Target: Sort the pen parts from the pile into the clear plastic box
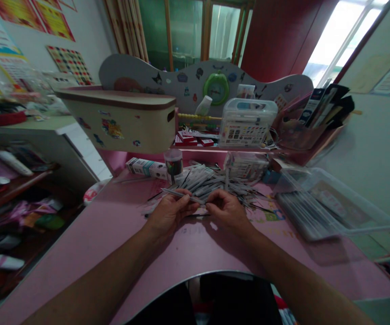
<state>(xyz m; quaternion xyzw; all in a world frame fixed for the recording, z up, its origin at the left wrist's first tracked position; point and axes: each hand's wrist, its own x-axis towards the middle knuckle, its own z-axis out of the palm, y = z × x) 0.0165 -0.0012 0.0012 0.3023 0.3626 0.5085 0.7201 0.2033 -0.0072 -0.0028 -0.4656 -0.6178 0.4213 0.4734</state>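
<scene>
My left hand (173, 211) is closed around a thin, pale pen-like stick (195, 199), its thumb lying along it. At the stick's right end, the fingertips of my right hand (228, 211) are pinched together. Whether the piece is a pen refill or a sleeved pen is too small to tell. Just beyond both hands spreads a loose pile of similar slim grey and clear sticks (203, 178), some with dark tips. One dark stick (195, 215) lies on the pink desk (178, 257) below my hands.
Behind the pile stand a clear cup (174, 164), a long white box (147, 168) and a clear case (247, 164). A clear tray (360, 212) holding flat packs sits at the right. On the shelf are a cream bin (123, 122), a handled case (247, 124) and a brush holder (299, 133).
</scene>
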